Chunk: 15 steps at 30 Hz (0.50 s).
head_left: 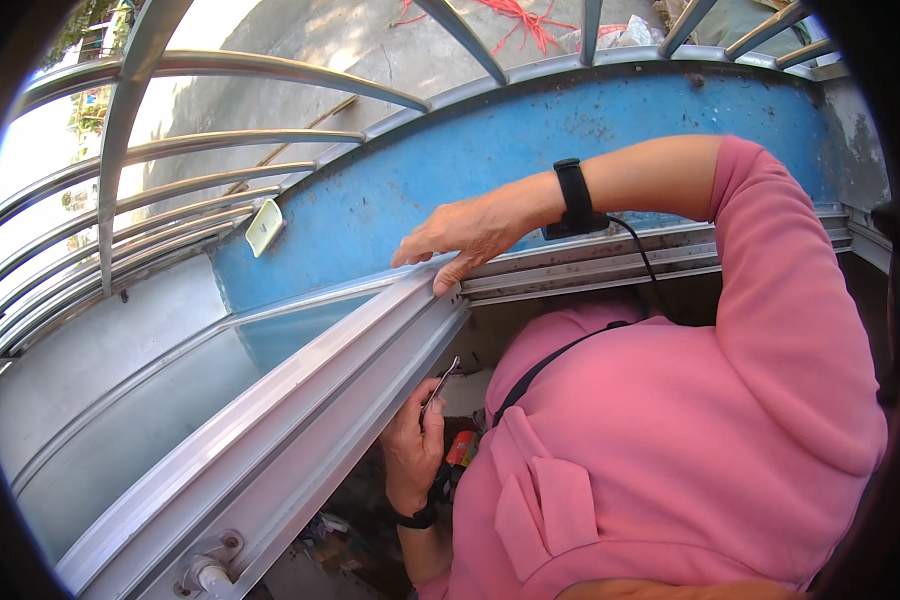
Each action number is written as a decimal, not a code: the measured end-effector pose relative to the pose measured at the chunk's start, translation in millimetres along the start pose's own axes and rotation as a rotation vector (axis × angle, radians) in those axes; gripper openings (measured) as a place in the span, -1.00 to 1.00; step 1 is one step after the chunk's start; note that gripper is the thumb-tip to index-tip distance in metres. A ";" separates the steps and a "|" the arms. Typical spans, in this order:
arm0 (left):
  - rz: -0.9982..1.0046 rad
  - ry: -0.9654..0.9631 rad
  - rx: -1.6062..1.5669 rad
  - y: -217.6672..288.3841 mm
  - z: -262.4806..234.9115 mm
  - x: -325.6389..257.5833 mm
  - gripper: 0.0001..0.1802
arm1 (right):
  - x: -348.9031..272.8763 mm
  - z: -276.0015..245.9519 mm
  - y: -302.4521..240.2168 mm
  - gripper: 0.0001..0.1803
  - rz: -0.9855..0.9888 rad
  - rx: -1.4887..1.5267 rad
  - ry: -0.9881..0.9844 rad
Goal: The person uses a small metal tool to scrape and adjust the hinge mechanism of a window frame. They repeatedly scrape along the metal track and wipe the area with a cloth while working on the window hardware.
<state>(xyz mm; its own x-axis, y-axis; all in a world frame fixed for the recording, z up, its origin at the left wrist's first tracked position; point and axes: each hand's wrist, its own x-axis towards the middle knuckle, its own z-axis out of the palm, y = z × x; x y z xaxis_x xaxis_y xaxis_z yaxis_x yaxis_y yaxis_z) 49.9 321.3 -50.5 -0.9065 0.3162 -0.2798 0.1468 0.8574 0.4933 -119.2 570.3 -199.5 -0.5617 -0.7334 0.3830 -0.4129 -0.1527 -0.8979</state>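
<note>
My right hand (475, 232) lies over the upper end of a pale aluminium window sash frame (270, 410). Its fingers reach across the top and its thumb presses on the near side. Below the frame, my left hand (414, 445) is closed around a slim metal tool (441, 384). The tool's shiny tip points up and to the right, beside the frame's underside; its kind cannot be told. A black wrist strap with a small box (575, 205) and a cable sits on my right wrist, and a black band (417, 517) on my left.
Beyond the sash run a blue panel (390, 190), metal guard bars (270, 65) and sliding window tracks (610, 265). A small pale tray-like piece (264, 228) rests by the bars. A round fitting (210, 573) sticks out low on the frame. Red string (525, 20) lies outside.
</note>
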 end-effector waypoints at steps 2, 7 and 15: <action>-0.115 -0.073 -0.175 0.1 4.8 4.6 -0.82 | -10.8 -7.1 -16.4 -0.47 0.136 -0.037 0.102; -0.065 -0.107 -0.381 -0.3 30.0 17.2 -0.83 | -61.1 -4.3 -68.0 -0.63 0.579 0.230 -0.246; -0.023 -0.167 -0.644 -0.3 62.4 5.4 -0.85 | -82.1 50.6 -93.5 -0.70 0.615 0.332 -0.020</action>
<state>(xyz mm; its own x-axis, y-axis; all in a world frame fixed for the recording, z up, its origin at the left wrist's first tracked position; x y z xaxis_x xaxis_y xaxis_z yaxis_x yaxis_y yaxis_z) 69.6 348.0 -103.5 -0.8256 0.4037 -0.3943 -0.1848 0.4668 0.8648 1.8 611.3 -158.0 -0.6086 -0.7632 -0.2171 0.2188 0.1016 -0.9705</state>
